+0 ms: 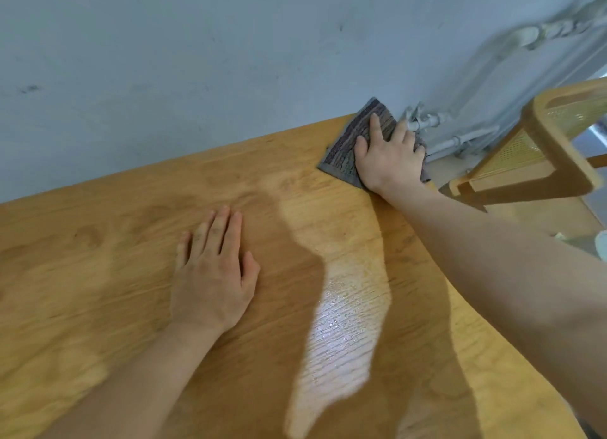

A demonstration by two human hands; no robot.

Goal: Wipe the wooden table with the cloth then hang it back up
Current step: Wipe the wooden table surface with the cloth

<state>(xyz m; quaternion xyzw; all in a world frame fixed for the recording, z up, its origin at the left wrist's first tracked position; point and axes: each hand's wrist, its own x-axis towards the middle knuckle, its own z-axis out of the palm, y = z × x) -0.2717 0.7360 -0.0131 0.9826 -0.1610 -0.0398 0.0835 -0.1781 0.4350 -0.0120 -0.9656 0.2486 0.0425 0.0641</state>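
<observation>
A grey striped cloth (353,143) lies flat on the far right corner of the wooden table (115,291). My right hand (389,158) presses down on the cloth with its fingers spread, palm flat, arm stretched across the table. My left hand (213,274) rests flat on the bare wood near the table's middle, fingers together, holding nothing. A shiny damp patch shows on the wood between my two arms.
A blue-grey wall (197,61) runs along the table's far edge. Grey pipes with a valve (427,123) stand just past the corner by the cloth. A wooden chair with a cane back (542,149) stands at the table's right end.
</observation>
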